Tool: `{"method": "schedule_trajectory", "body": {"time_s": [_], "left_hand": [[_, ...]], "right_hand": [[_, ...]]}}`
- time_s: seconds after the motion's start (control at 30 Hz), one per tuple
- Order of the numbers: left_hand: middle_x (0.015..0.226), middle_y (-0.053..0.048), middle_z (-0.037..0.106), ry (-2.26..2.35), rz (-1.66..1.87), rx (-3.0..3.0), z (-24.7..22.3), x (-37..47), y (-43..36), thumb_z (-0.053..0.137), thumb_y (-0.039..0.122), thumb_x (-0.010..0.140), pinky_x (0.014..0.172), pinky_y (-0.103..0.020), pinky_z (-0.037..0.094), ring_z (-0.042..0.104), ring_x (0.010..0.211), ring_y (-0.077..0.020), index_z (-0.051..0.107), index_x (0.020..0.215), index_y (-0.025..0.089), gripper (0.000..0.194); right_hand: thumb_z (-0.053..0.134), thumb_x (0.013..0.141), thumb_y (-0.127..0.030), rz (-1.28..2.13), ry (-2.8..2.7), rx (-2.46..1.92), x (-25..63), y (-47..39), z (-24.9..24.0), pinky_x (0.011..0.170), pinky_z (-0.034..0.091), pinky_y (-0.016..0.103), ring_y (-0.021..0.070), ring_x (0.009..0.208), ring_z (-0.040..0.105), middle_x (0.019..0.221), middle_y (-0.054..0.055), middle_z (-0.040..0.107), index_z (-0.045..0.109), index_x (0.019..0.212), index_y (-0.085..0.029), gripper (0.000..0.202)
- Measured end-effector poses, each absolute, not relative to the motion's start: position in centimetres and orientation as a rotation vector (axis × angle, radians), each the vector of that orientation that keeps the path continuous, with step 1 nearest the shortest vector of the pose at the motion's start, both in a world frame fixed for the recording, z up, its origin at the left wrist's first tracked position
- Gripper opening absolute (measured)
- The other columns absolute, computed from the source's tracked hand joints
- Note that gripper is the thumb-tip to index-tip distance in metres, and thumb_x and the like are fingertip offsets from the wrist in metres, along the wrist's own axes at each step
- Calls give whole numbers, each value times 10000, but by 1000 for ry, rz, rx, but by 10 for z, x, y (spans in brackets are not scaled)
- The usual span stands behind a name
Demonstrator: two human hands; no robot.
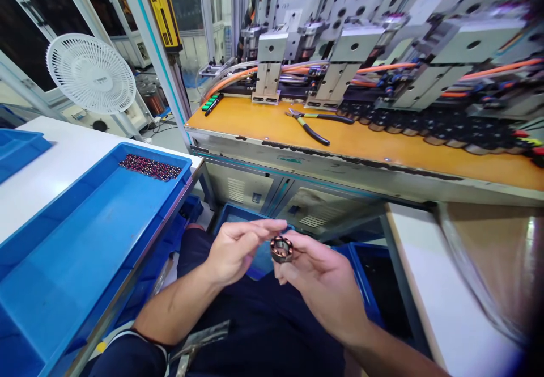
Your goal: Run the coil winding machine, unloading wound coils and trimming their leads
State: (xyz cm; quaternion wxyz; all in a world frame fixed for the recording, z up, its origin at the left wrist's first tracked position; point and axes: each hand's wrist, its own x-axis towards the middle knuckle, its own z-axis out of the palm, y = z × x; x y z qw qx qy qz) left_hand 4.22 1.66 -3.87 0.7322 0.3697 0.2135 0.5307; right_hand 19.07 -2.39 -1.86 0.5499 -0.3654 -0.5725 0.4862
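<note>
A small ring-shaped motor stator (281, 249), with a black rim and copper windings inside, is pinched between the thumb and fingers of my right hand (325, 283). Its open centre faces up towards me. Close on its left is my left hand (238, 249), fingers stretched out over the stator's far side and thumb lying nearer. No object shows in that hand, and whether a fingertip touches the ring I cannot tell. Both hands are above my lap.
To the left, a blue tray (91, 218) on a white table holds several small wound parts (149, 167) at its far end. Pliers (317, 123) and a row of dark cylindrical parts (433, 127) lie on the orange bench (238, 117) below machinery. A white fan (90, 73) stands back left.
</note>
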Motion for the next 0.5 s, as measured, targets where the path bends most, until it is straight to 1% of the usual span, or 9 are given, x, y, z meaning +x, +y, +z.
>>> {"method": "schedule_trajectory", "body": {"time_s": [0.07,0.13,0.17,0.23,0.3,0.33,0.37,0.43,0.5], "left_hand": [[1065,-85,761,678,1177,787,-46,44,17,709,409,812,936,-404,544,700,1048,-236,752,869,196,224],[1041,-92,754,905,1265,977,-49,43,11,701,346,828,875,-344,553,707,974,-204,741,946,182,206],[1021,-89,751,973,1331,1150,-49,41,7,721,299,812,839,-316,555,703,926,-186,732,990,181,213],[992,-83,747,984,1452,1534,-41,38,-2,786,228,742,786,-280,556,688,851,-163,699,1094,183,365],[985,-91,749,917,1487,1809,-28,35,-8,839,221,675,757,-270,565,689,826,-166,666,1163,173,520],[975,-97,752,895,1473,1882,-21,35,-8,846,228,666,752,-268,570,696,823,-169,662,1166,164,537],[961,-102,757,879,1451,1921,-15,34,-7,838,233,677,756,-269,575,704,825,-173,671,1142,153,500],[936,-107,765,835,1402,1954,-7,33,-1,801,224,727,775,-278,579,717,840,-178,695,1064,141,363],[943,-111,769,795,1375,1974,-4,31,5,769,202,762,797,-303,577,718,866,-186,700,1039,144,291]], "right_hand": [[691,809,-142,535,-1598,-944,197,-18,-17,621,557,255,139,712,643,843,30,663,637,1030,-216,240],[717,765,-97,-100,-1779,-974,206,-11,-18,656,572,269,159,724,664,819,48,686,630,1024,-184,287],[733,748,-87,-345,-1842,-952,212,-8,-19,662,577,274,166,714,668,795,57,691,631,1017,-164,298],[758,724,-75,-629,-1931,-844,220,-3,-22,666,585,290,179,699,669,753,74,689,637,992,-122,298],[745,740,-81,-715,-2002,-727,224,-1,-25,658,588,318,198,700,670,744,96,685,643,969,-87,251],[721,765,-93,-724,-2030,-695,224,-2,-27,652,588,332,208,707,672,751,108,686,646,959,-79,208],[698,785,-101,-718,-2051,-674,224,-3,-27,650,589,340,215,718,674,761,114,687,648,952,-78,176],[681,796,-99,-632,-2051,-705,220,-7,-28,660,589,330,207,743,673,788,107,686,647,958,-97,166],[713,782,-129,-422,-2007,-820,215,-13,-25,673,586,312,193,768,667,841,98,679,635,1010,-119,241]]}}
